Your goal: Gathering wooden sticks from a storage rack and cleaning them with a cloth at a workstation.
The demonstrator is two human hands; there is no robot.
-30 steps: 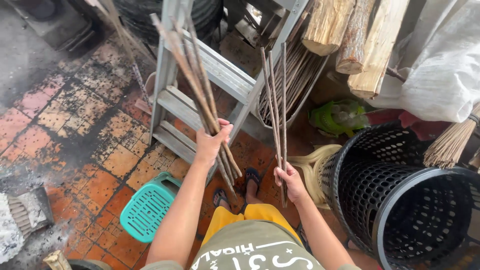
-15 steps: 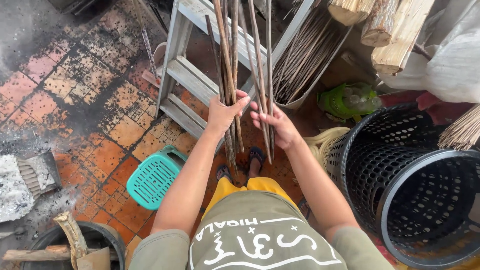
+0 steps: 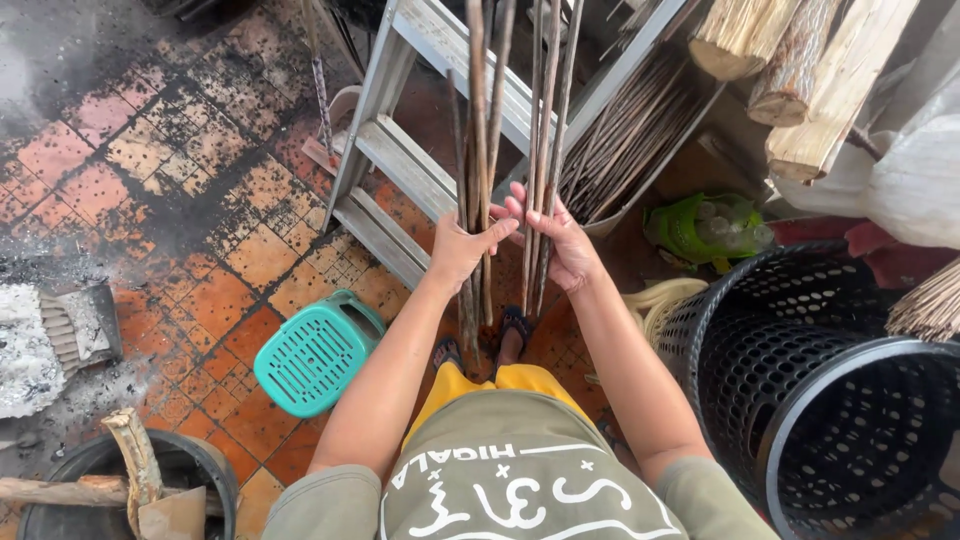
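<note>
A bundle of long thin sticks (image 3: 480,150) is held upright at the middle of the view, running from the feet at 6 o'clock up past the ladder (image 3: 420,170) toward 12. The left hand (image 3: 462,245) is wrapped around one group of sticks low on their length, fingers closed on them; the right hand (image 3: 562,240), just beside it at 3 o'clock, is pressed against a second group with fingers mostly extended and only loosely curled, so the hold there looks light. The sticks are judged to be light, dry and fairly stiff, yet springy along their length and apt to splay or slip past each other when gathered loosely; a firm hold around the whole bundle near its lower third would likely keep them together. More sticks lean in a container (image 3: 630,140) at 1 o'clock. A teal stool (image 3: 315,355) stands on the tiled floor at 8 o'clock, and black baskets (image 3: 810,400) sit at 4 o'clock.
</note>
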